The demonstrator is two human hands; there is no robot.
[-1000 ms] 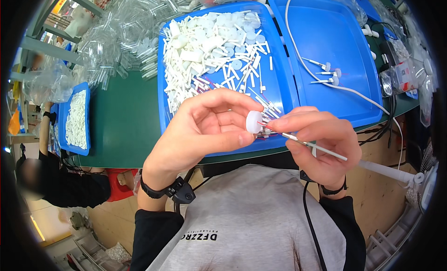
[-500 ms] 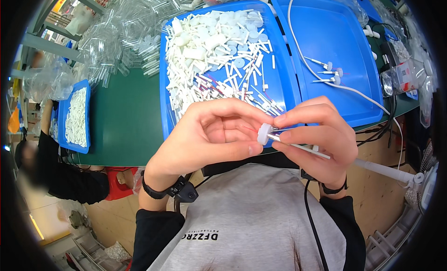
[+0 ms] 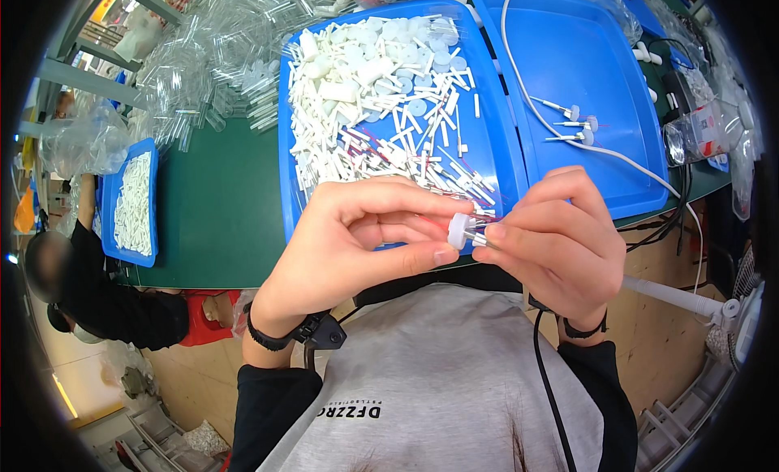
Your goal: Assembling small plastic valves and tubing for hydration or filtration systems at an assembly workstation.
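The left hand (image 3: pixel 337 241) pinches a small, round white plastic cap (image 3: pixel 458 231) between thumb and forefinger, its other fingers loosely curled — while the right hand's (image 3: pixel 560 237) bunched fingertips grip slim white-and-metal rods (image 3: pixel 479 240) at the cap's right side; the cap sits between both hands, near a blue rectangular plastic tray (image 3: pixel 489 139)

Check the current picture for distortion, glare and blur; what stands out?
Head view: fisheye bows the green table, and the frame's corners go black; head view: highlights glint on the clear plastic tubes; head view: a blurred patch covers a co-worker's head, while the left hand, right hand and white disc look fairly sharp.
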